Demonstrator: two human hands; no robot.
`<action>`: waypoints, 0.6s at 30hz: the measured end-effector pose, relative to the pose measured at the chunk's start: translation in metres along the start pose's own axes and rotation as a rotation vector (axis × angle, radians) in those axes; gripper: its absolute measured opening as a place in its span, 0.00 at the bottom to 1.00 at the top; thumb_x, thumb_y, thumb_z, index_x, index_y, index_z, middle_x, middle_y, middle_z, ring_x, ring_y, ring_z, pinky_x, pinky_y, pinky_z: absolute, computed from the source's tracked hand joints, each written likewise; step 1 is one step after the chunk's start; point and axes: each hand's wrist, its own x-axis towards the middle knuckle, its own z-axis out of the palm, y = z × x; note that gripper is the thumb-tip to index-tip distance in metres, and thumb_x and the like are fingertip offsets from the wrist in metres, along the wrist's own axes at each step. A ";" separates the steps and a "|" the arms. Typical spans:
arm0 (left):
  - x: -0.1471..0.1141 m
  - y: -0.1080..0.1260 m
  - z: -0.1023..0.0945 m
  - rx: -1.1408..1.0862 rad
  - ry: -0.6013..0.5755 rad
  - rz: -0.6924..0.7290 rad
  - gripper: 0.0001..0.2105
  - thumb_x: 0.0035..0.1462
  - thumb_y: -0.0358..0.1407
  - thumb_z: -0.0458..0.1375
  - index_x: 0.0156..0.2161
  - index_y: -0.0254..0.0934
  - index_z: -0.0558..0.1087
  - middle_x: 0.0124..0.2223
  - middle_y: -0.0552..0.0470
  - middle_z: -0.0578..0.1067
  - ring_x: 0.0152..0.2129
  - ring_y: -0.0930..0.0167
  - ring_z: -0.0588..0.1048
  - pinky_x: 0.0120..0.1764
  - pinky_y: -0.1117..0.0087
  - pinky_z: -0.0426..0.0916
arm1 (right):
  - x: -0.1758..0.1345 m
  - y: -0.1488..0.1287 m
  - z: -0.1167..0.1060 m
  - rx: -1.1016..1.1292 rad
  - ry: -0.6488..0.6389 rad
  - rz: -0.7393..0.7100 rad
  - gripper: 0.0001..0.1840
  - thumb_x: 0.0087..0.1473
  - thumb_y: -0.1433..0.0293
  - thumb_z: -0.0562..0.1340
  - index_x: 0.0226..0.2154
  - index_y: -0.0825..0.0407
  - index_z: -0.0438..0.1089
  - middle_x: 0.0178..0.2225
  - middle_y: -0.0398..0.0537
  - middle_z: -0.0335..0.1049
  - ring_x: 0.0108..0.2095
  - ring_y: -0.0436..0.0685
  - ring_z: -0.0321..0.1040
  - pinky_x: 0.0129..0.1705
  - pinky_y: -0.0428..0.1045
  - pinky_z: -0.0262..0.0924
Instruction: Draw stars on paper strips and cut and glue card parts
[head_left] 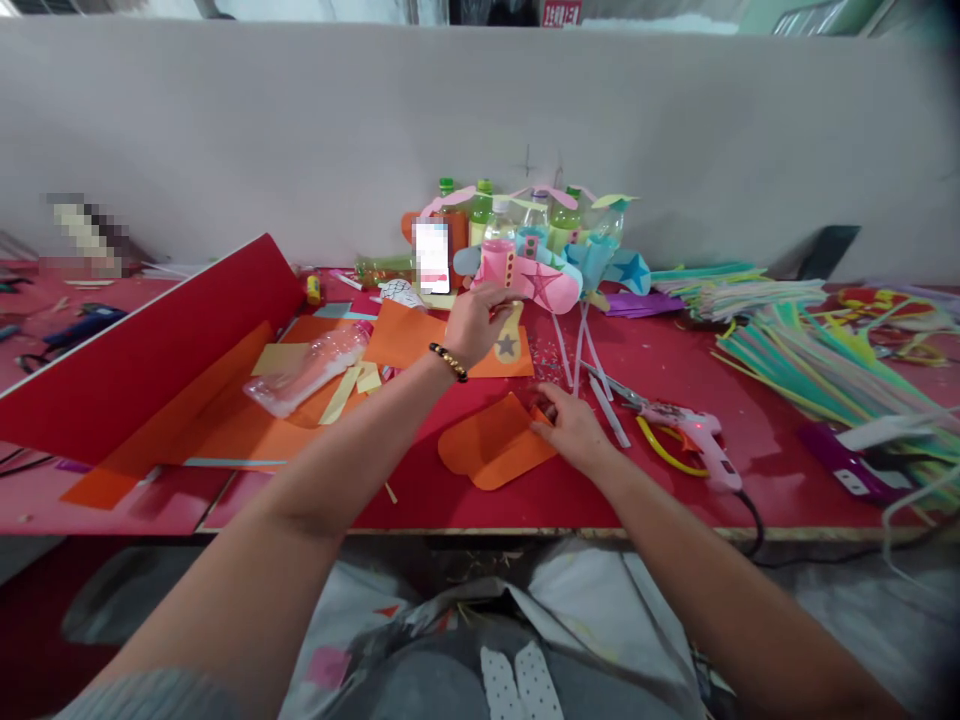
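Observation:
My left hand (478, 325), with a beaded bracelet at the wrist, is closed, its fingertips at the top of a yellow paper cutout (508, 345) bearing a grey star. Behind the cutout is an orange sheet (409, 337). Lower down, the thumb and fingers of my right hand (574, 428) close on the right edge of a rounded orange cutout (491, 445), which lies on the red table. Just beyond my left hand stand bottle airplanes with paper wings and propellers, among them one with a pink wing (551, 287). A phone (432, 257) stands upright beside them.
A pink glue gun (701, 440) and scissors (611, 385) lie to the right, near a purple power strip (851, 470) and bundled pipe cleaners (795, 360). To the left are a plastic bottle (311, 370), orange sheets (240, 435) and a leaning red board (157, 350).

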 end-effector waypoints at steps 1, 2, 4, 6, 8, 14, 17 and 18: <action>-0.006 -0.006 -0.013 0.071 -0.062 -0.020 0.13 0.57 0.28 0.54 0.45 0.36 0.76 0.41 0.47 0.78 0.38 0.69 0.75 0.44 0.68 0.69 | 0.000 0.000 0.000 -0.005 0.004 0.012 0.27 0.42 0.76 0.63 0.49 0.51 0.67 0.37 0.47 0.72 0.34 0.55 0.69 0.39 0.50 0.64; -0.012 -0.011 -0.027 0.139 -0.143 -0.048 0.15 0.56 0.27 0.54 0.47 0.36 0.76 0.44 0.46 0.78 0.40 0.68 0.75 0.46 0.67 0.69 | 0.000 0.000 0.000 -0.007 0.007 0.021 0.27 0.42 0.75 0.63 0.49 0.51 0.67 0.36 0.47 0.72 0.32 0.54 0.68 0.39 0.50 0.64; -0.026 -0.022 -0.057 0.233 -0.273 -0.084 0.19 0.54 0.28 0.56 0.52 0.37 0.73 0.50 0.47 0.76 0.46 0.66 0.73 0.52 0.64 0.66 | -0.001 0.000 0.000 -0.002 0.010 0.031 0.27 0.42 0.75 0.63 0.49 0.51 0.67 0.36 0.46 0.72 0.30 0.53 0.67 0.37 0.50 0.63; -0.041 -0.028 -0.091 0.266 -0.263 -0.151 0.19 0.54 0.30 0.55 0.52 0.38 0.72 0.52 0.48 0.75 0.46 0.66 0.74 0.51 0.65 0.67 | -0.001 -0.001 0.000 0.007 0.008 0.034 0.27 0.42 0.75 0.63 0.49 0.50 0.67 0.36 0.46 0.71 0.29 0.52 0.66 0.37 0.50 0.63; -0.058 -0.032 -0.125 0.306 -0.307 -0.259 0.15 0.55 0.34 0.55 0.47 0.38 0.76 0.45 0.48 0.78 0.39 0.67 0.76 0.45 0.67 0.70 | -0.001 -0.002 0.000 0.009 0.004 0.036 0.27 0.42 0.75 0.63 0.49 0.50 0.67 0.36 0.46 0.71 0.30 0.52 0.66 0.37 0.50 0.63; -0.108 -0.035 -0.168 0.391 -0.769 -0.265 0.15 0.54 0.39 0.55 0.46 0.41 0.75 0.46 0.49 0.77 0.42 0.65 0.74 0.46 0.66 0.67 | 0.000 -0.004 0.000 -0.032 0.003 0.038 0.28 0.42 0.76 0.64 0.49 0.50 0.66 0.36 0.46 0.72 0.29 0.51 0.66 0.36 0.49 0.62; -0.115 -0.039 -0.157 0.428 -0.859 -0.151 0.17 0.53 0.32 0.53 0.48 0.40 0.73 0.50 0.48 0.74 0.49 0.64 0.70 0.53 0.64 0.62 | 0.000 -0.004 0.000 -0.039 0.016 0.039 0.27 0.42 0.75 0.64 0.48 0.50 0.67 0.36 0.45 0.73 0.28 0.51 0.66 0.35 0.48 0.62; -0.114 -0.040 -0.153 0.437 -0.883 -0.121 0.17 0.52 0.30 0.52 0.47 0.39 0.73 0.49 0.48 0.74 0.49 0.64 0.69 0.53 0.64 0.61 | 0.000 -0.004 0.000 -0.038 0.018 0.037 0.27 0.42 0.75 0.64 0.48 0.50 0.67 0.35 0.45 0.73 0.28 0.51 0.66 0.35 0.48 0.62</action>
